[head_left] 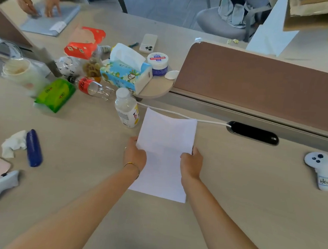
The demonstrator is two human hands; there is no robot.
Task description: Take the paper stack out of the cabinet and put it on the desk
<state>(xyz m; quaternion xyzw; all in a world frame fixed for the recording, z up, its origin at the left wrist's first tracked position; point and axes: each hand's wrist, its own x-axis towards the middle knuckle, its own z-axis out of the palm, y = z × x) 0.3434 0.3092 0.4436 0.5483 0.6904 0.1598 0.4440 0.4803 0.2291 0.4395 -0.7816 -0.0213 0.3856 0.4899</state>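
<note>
A thin white paper stack (165, 144) lies over the light wooden desk (241, 199) in the middle of the view, its far edge over a white cable. My left hand (135, 154) grips the stack's left edge and my right hand (191, 163) grips its right edge. Whether the sheets rest flat on the desk or are held slightly above it I cannot tell. No cabinet is in view.
A white plastic bottle (126, 109) stands just left of the paper's far corner. Tissue box (127, 72), cream jar (157, 63), green packet (55, 95) and lying cola bottle (91, 87) crowd the left. A brown divider panel (260, 82) and black cable port (252, 133) bound the back. Another person's hands (39, 4) work far left.
</note>
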